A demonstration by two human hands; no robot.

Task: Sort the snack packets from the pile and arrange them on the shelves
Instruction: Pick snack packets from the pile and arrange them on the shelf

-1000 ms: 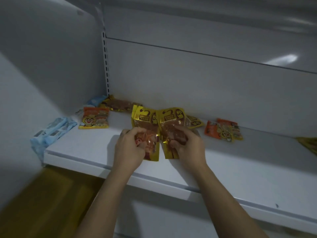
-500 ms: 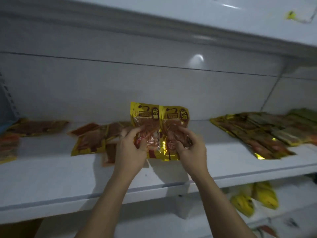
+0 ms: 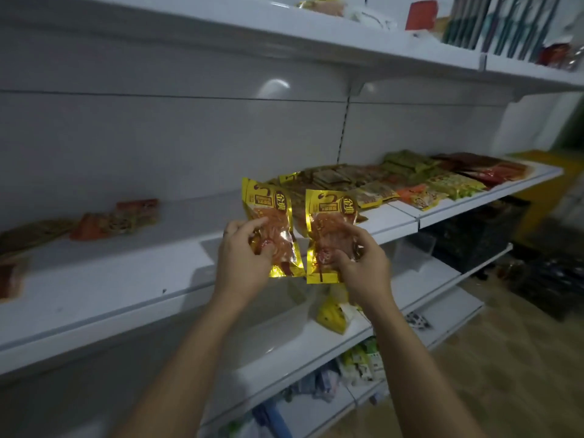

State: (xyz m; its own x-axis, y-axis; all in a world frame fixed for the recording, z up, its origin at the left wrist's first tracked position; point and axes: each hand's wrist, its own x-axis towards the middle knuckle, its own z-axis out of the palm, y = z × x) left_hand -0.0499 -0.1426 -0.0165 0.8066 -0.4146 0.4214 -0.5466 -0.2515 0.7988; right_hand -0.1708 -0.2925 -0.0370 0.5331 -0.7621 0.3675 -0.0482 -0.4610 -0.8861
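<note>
My left hand point(image 3: 243, 259) pinches one gold packet point(image 3: 271, 213), my right hand point(image 3: 361, 267) its twin packet point(image 3: 331, 216), fingers curled. Both are upright, labels facing me for matching, above the shelf point(image 3: 126, 279) front edge.

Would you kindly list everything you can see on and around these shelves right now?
left packet: one, gold, held upright before the middle shelf
right packet: one, gold, held beside the left packet
packet pile: many, green, brown, red and orange, right part of the middle shelf
red packets: several, red-orange, left part of the middle shelf
yellow packet: one, yellow, lower shelf
top-shelf goods: several, red and dark, top right
crates: count unclear, black, low at right
left hand: one, grips the left packet
right hand: one, grips the right packet
</note>
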